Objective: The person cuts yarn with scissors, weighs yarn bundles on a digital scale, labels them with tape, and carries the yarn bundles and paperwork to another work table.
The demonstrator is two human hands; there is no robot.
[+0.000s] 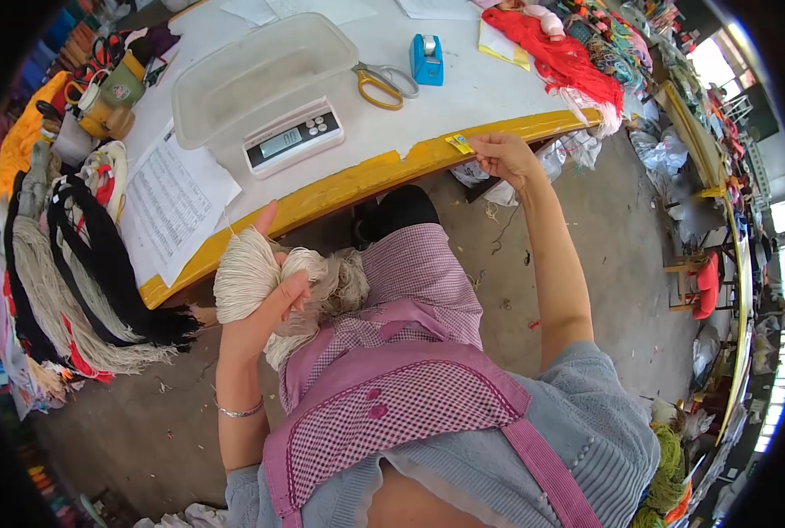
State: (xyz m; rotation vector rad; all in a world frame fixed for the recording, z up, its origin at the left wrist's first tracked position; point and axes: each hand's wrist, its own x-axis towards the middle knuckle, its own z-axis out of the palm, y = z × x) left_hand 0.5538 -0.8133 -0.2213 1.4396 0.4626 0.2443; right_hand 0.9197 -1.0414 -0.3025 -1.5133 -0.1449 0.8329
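Note:
A thick skein of cream yarn (244, 280) hangs around my left hand (280, 297), over my lap and against the table's front edge. One finger pokes out above the strands, and the others curl over them. Further right, my right hand (503, 158) pinches a small yellow packet or label (460, 143) with a blue mark, at the table's yellow edge. A digital scale (292, 137) with a lit display lies between the two hands, further in on the tabletop. Part of the yarn bunches loosely on my apron.
Beyond the scale are a clear plastic bin (265, 75), scissors (382, 85) and a blue tape dispenser (427, 60). Printed sheets (174, 198) lie at the left, near hanging black and grey yarn (93, 255). Red yarn (542, 48) is piled at the far right corner.

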